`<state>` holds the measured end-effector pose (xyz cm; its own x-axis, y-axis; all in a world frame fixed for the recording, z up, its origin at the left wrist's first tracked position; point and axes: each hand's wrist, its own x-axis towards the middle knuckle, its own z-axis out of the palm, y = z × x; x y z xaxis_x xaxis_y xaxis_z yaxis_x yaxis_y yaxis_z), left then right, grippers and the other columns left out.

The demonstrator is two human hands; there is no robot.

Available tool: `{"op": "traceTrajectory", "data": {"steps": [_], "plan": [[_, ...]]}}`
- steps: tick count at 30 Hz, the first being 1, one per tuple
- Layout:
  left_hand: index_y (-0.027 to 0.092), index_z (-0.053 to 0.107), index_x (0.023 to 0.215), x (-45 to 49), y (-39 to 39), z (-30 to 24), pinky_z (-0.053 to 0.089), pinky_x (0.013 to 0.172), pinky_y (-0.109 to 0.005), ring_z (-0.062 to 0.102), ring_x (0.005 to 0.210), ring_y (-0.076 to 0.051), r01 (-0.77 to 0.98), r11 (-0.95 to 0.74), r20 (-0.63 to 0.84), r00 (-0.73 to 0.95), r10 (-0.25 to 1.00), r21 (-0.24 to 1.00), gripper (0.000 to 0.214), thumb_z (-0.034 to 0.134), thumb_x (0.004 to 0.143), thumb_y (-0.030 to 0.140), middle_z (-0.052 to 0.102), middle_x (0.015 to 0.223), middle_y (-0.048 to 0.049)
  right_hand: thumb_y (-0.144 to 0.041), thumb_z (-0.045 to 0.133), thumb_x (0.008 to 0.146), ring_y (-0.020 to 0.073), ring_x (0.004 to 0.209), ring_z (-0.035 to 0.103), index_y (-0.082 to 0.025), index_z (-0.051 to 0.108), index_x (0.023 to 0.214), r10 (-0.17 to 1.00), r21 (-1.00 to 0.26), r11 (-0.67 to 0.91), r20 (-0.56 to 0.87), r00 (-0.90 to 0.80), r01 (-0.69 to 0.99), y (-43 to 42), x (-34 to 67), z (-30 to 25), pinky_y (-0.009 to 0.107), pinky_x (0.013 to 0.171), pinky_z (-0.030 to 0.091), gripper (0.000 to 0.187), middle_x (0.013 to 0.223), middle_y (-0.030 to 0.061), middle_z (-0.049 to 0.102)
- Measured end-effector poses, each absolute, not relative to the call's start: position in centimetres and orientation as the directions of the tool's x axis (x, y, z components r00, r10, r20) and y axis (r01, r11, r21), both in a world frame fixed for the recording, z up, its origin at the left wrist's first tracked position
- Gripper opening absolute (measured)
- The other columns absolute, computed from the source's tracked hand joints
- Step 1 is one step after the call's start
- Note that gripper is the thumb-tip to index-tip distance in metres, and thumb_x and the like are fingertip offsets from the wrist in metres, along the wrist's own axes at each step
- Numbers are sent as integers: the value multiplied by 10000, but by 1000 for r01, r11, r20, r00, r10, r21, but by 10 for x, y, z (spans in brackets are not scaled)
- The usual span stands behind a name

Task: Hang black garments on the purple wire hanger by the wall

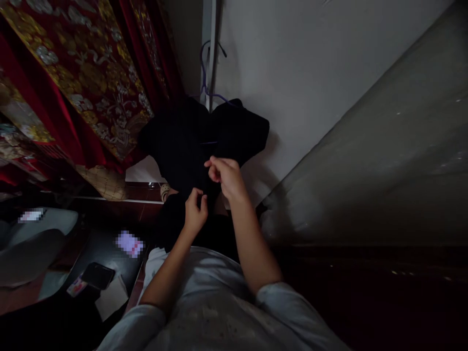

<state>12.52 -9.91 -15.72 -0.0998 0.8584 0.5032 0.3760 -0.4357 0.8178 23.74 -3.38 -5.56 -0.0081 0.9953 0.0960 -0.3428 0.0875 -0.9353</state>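
Garment [179, 141] hung ahead of person, hanger [204, 88] at its top, post [215, 29] behind hanger. Both hands were before garment: right hand [225, 176] farther forward, left hand [195, 209] nearer body. Drapery [91, 73] hung left of garment; wall [300, 63] rose to right, sheet-like surface [387, 146] beyond it. Shoe [164, 192] sat just left of garment's lower part. Lower left, phone [98, 276] and paper [112, 298] lay on tabletop [91, 243], phone left of paper; chair [32, 253] stood farther left.
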Motion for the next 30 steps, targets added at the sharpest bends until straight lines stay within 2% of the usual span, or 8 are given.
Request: {"op": "traceTrajectory", "data": {"steps": [5,10,12,14,17,22,26,30], "plan": [[198,517,912,127,-92,-160,420,711,-246,557,741,-143,387,-484,531,-18,847,785,94,531,990,249,549,801,2,-515,630,971,47,401,438,-163,619,763,954,-885,297,292,69,-359,-10,227,14,159,396,287,409,481,-63,452],[192,551,903,124,-74,-141,460,719,-278,595,753,-162,419,-626,591,227,774,658,81,559,981,212,593,798,-15,-629,572,983,49,415,474,-173,596,796,930,-880,363,362,62,-306,-16,233,30,138,391,309,493,501,-63,453],[190,604,992,116,-63,-116,497,770,-304,629,830,-182,421,-693,662,244,708,586,87,639,968,266,649,898,-42,-619,570,988,45,413,468,-176,592,800,923,-880,383,376,82,-280,-17,238,23,134,389,305,481,507,-65,461],[203,610,1206,106,-52,-79,525,863,-345,652,957,-207,417,-746,777,133,615,519,330,721,943,368,673,1092,-76,-579,566,1004,40,411,458,-177,595,794,912,-878,411,402,86,-247,-18,241,17,133,393,308,454,516,-64,472],[240,556,1381,92,-34,-15,519,933,-383,671,985,-209,441,-796,867,74,493,415,436,622,1016,470,675,1097,-62,-517,558,1024,39,410,445,-177,597,769,892,-871,450,448,58,-197,-23,242,11,139,405,325,427,521,-62,473],[224,688,1123,93,-10,36,519,942,-423,679,984,-234,528,-826,815,379,438,198,281,532,1064,450,713,991,-56,-471,569,1026,51,455,486,-182,589,753,862,-852,506,506,40,-134,-27,246,15,152,463,390,397,534,-60,462],[205,662,978,106,-16,45,473,1078,-456,673,1060,-256,581,-776,769,371,520,245,98,666,1002,301,669,914,-34,-403,568,1023,70,493,503,-183,588,721,864,-858,502,494,95,-111,-6,245,-2,169,487,385,374,530,-52,461],[110,636,952,99,-30,75,378,1176,-544,628,1220,-267,471,-760,788,194,585,448,58,694,955,104,571,945,-6,-296,540,1000,65,435,425,-181,585,624,930,-926,368,365,48,-85,8,228,-46,190,460,316,396,457,-52,433]]}}
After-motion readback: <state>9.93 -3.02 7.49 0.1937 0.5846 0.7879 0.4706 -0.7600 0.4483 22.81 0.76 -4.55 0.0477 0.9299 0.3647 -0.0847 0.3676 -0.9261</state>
